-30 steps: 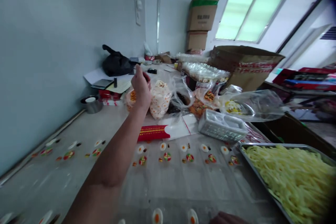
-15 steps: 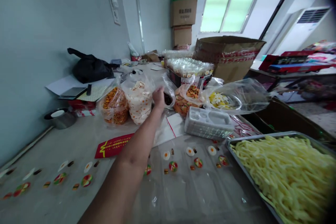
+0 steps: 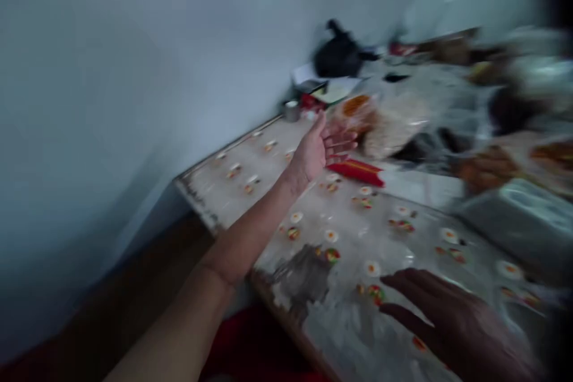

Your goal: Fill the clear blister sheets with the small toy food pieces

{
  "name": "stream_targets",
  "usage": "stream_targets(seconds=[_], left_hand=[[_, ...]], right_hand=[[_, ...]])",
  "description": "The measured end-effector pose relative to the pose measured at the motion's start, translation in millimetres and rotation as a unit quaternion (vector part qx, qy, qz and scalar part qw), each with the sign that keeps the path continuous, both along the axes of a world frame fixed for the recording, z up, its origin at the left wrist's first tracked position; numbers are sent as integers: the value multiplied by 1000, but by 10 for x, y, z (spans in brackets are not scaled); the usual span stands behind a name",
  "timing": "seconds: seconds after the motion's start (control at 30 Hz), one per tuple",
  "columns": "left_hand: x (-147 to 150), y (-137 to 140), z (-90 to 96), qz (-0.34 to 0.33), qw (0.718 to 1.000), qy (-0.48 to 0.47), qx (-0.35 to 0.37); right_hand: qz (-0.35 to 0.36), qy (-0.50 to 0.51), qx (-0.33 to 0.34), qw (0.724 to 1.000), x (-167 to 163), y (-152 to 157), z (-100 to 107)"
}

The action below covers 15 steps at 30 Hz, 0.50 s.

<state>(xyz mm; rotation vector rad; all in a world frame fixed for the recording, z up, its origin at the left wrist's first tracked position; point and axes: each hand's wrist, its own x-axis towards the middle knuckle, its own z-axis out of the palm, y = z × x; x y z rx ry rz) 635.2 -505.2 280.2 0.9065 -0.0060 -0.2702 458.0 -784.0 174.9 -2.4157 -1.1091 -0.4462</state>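
Many small egg shapes (image 3: 372, 268) and salad shapes (image 3: 376, 295) lie in rows over the table (image 3: 215, 191), across the middle and lower right of the frame. One of each is just left of the right hand (image 3: 461, 322), which is blurred at lower right with thumb and fingers apart; whether it touches the table I cannot tell. Near the center, the left hand (image 3: 316, 149) is open, palm showing, thumb up and fingers spread to the right. Just beside its fingers lies a red card (image 3: 360, 173); contact is unclear. Behind the fingertips stand a bag of orange snacks (image 3: 357, 105) and a pale bag (image 3: 394, 131). Farther out are a metal cup (image 3: 292, 112), a black bag (image 3: 338, 58) toward the top, and a white tray (image 3: 523, 212) at right.
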Motion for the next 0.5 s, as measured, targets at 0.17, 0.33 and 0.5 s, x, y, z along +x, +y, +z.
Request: stream_targets(seconds=[0.17,0.33,0.5], left_hand=[[-1676,1586,47,242,970,5,26],[-3010,2084,-937,229,962,129,70],[-3724,1467,-1976,366,885,115,265]], right_hand=[[85,131,74,985,-131,888,368],[137,471,260,832,-823,2092,573],[81,421,361,829,-1310,3018,-404]])
